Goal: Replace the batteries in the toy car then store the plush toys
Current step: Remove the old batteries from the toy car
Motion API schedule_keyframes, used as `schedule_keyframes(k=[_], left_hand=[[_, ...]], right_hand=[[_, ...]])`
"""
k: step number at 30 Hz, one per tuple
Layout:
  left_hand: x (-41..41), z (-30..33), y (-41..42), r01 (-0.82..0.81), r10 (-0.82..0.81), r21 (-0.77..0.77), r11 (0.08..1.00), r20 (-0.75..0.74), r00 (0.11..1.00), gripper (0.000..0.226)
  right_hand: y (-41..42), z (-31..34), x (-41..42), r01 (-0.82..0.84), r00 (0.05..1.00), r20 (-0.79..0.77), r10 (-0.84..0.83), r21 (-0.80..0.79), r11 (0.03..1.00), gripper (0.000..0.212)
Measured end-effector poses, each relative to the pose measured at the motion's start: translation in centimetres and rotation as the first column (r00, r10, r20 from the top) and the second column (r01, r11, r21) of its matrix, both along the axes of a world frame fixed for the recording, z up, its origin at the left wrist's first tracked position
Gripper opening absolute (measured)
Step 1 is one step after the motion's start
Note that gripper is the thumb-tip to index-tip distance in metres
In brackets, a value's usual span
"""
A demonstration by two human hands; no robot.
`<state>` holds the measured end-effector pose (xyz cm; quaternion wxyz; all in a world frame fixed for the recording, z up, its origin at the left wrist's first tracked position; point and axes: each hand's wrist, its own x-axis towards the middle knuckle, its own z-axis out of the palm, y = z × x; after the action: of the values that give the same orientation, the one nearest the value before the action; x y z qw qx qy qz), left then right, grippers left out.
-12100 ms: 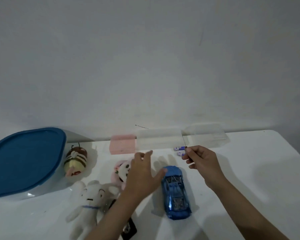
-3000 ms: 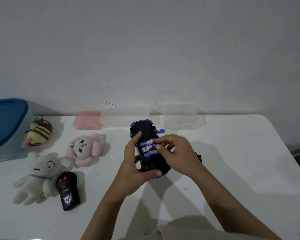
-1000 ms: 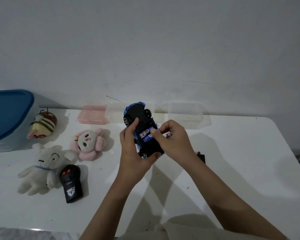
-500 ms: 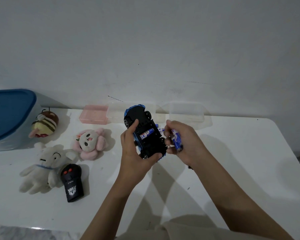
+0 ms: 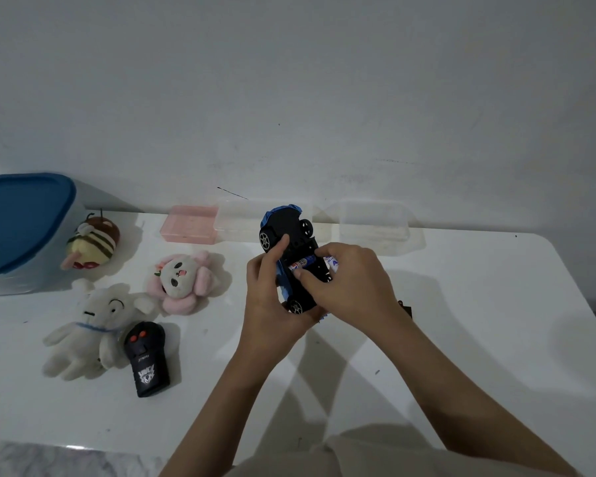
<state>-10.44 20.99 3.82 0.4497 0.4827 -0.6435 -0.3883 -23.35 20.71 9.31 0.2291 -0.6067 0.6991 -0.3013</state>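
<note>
My left hand (image 5: 272, 301) grips the blue toy car (image 5: 288, 235), held upside down above the table with its black underside and open battery bay facing me. One blue-and-white battery (image 5: 301, 262) lies in the bay. My right hand (image 5: 350, 284) reaches onto the bay with its fingertips and holds another battery (image 5: 334, 264) against its palm side. Three plush toys lie on the left: a striped bee (image 5: 92, 244), a pink-and-white flower-shaped animal (image 5: 183, 280) and a white bear (image 5: 90, 325).
A black remote control (image 5: 147, 358) rests against the white bear. A blue-lidded storage tub (image 5: 18, 228) stands at the far left. A pink box (image 5: 190, 228) and clear plastic boxes (image 5: 374, 225) line the wall. A small black cover piece (image 5: 405, 308) lies right of my hands.
My right hand pulled a battery out of the car half a second ago and has come back onto the battery bay. The car stays upside down in my left hand.
</note>
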Motion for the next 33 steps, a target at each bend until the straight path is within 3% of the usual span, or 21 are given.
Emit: schedule_keyframes(k=[24,29,33], left_hand=[[0.5,0.5,-0.6,-0.062,0.074,-0.151,0.987,0.077,0.994,0.098],[0.8,1.0,-0.5,-0.016,0.017,-0.077,0.997,0.007,1.0,0.1],[0.9,1.3,-0.2,0.004,-0.001,0.032,0.999,-0.104,0.995,0.1]], right_hand=[[-0.7,-0.1,0.7,-0.019,0.997,-0.075,0.014,-0.062,0.998,0.024],[-0.6,-0.5,0.1,-0.179,0.984,-0.057,0.171,-0.192,0.965,0.014],[-0.7,-0.8,-0.8,-0.344,0.939,-0.093,0.332,-0.236,0.909,0.024]])
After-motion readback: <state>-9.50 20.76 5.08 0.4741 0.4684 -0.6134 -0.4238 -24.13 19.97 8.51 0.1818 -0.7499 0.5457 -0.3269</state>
